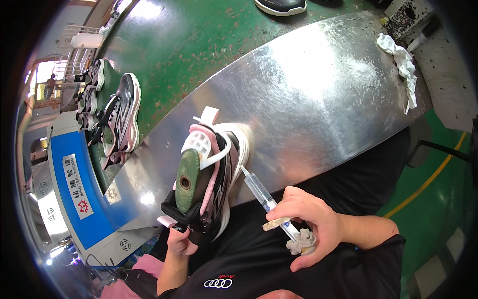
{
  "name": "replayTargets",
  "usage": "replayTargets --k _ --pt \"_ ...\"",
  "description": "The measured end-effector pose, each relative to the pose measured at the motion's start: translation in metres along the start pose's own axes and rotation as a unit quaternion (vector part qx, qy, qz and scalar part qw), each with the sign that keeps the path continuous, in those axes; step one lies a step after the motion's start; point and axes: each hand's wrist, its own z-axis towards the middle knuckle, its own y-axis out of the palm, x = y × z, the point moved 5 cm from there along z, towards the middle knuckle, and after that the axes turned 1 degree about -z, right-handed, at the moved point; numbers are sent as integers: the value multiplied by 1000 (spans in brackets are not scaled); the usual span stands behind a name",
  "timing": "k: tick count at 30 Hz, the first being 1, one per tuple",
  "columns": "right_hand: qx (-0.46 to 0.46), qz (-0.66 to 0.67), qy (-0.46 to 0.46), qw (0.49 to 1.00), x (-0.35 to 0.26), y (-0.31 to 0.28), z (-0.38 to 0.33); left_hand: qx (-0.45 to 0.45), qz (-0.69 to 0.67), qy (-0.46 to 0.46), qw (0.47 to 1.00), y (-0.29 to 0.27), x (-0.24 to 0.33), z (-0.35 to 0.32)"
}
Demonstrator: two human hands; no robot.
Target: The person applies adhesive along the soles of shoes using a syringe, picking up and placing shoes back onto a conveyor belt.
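Note:
A black, pink and white sneaker with a green shoe last inside it stands at the edge of the metal sheet, in front of me. My left hand is closed on the lower end of the sneaker, by a pink tab, steadying it. In my right hand is a clear syringe, slanted up to the left. Its fine tip lies at the sneaker's white sole; whether they touch I cannot tell. Greyish-white crumpled wrapping covers the plunger end, and a crusty pad sits on the finger flange.
A shiny metal sheet lies across the green worktable. Several sneakers stand at the left, near a blue and grey machine panel. A dark shoe is at the far edge. Crumpled white tissue lies at the right.

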Motion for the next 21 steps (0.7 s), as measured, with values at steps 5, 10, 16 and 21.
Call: replayTargets --k 5,10,16,21 --pt "18 5 20 1000 -3 4 -3 -9 6 -4 1000 36 -16 7" --pt "-1 14 46 999 -15 9 -2 -54 -43 -39 997 40 -32 4" --pt "-39 34 94 994 -34 12 -5 -104 -110 -101 983 60 -42 9" --pt "-43 65 173 982 -61 16 -14 -155 -166 -160 961 66 -51 14"
